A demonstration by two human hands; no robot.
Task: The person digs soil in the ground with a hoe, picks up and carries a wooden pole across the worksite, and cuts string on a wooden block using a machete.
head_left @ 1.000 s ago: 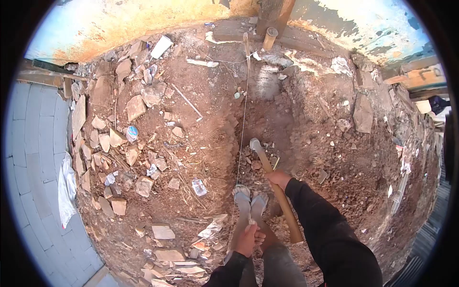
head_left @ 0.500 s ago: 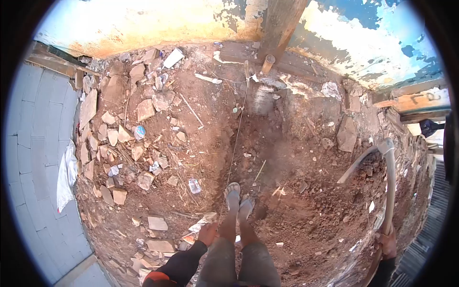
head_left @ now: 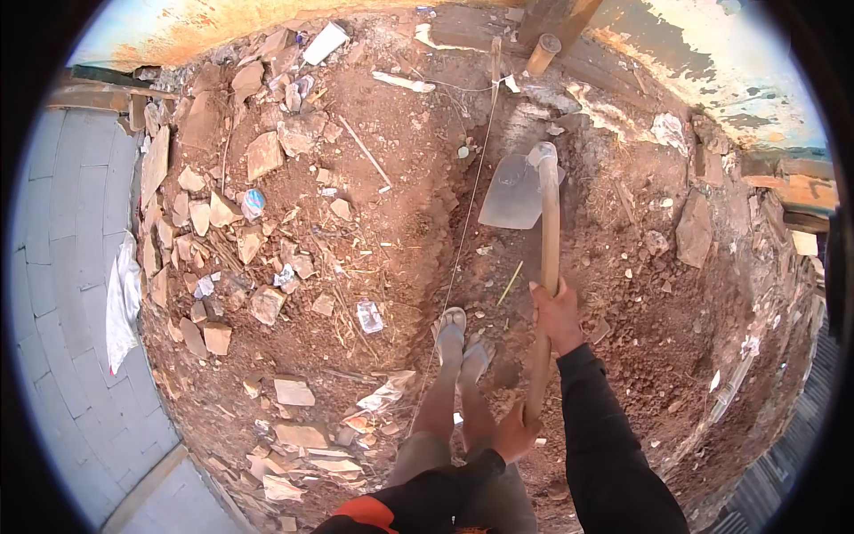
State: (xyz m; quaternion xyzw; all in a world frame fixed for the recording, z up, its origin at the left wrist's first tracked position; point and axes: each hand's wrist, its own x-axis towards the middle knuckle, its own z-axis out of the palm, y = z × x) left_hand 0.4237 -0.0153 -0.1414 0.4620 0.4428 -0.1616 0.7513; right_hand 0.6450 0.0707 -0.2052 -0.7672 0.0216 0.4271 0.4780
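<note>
Hoe (head_left: 550,231) swung leftward over trench (head_left: 511,254), handle (head_left: 539,374) fore-and-aft; right hand (head_left: 558,316) gripping nearer blade (head_left: 512,198), left hand (head_left: 516,433) clasping behind.

the right hand (head_left: 559,315) grips a hoe (head_left: 550,214) midway along its wooden handle (head_left: 539,369), and the left hand (head_left: 516,435) wraps the near end. the broad metal blade (head_left: 513,196) is just beside a string (head_left: 481,165) that runs from a wooden stake (head_left: 496,67) toward two sandaled feet (head_left: 452,333). broken stones (head_left: 264,156) litter the reddish soil (head_left: 414,240) leftward, near a white sack (head_left: 123,311).
</note>
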